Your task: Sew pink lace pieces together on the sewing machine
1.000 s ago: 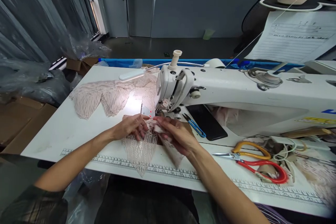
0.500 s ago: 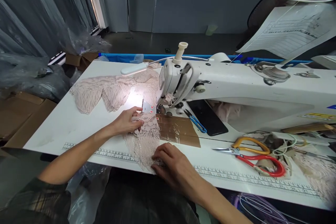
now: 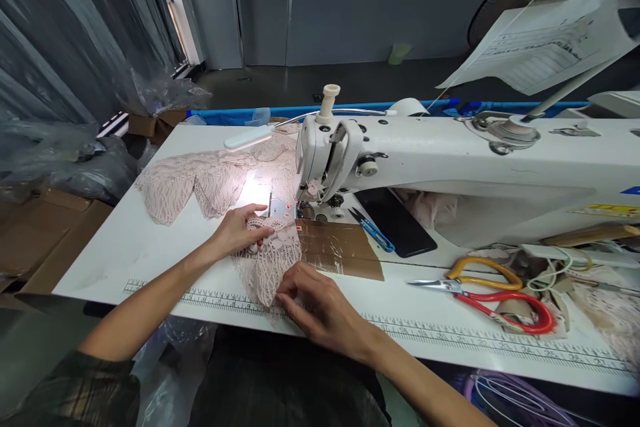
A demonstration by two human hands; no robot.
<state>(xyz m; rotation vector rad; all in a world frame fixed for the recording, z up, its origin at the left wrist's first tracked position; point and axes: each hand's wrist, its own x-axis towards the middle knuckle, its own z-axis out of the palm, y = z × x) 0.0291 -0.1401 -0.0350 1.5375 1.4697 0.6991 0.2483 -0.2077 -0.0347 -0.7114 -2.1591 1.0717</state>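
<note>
A pale pink lace piece (image 3: pixel 270 260) lies on the white table (image 3: pixel 125 240) just in front of the sewing machine's needle (image 3: pixel 303 203). My left hand (image 3: pixel 240 230) rests on the lace's far left edge, fingers bent and pressing it down. My right hand (image 3: pixel 313 303) sits at the lace's near end by the printed ruler (image 3: pixel 200 297), fingertips pinching the lace edge. The white sewing machine (image 3: pixel 450 160) stretches across the right of the table, its lamp (image 3: pixel 247 139) lighting the needle area.
A heap of the same lace (image 3: pixel 200 177) lies behind the needle at the left. Blue thread snips (image 3: pixel 373 230) and a black phone (image 3: pixel 395 221) lie under the machine arm. Orange and red scissors (image 3: pixel 490 293) lie at the right. Cardboard boxes (image 3: pixel 45 227) and plastic bags stand left of the table.
My right hand left the needle area, dropped to the table's near edge, then came up slightly to grip the lace's near end. The left hand stayed on the lace.
</note>
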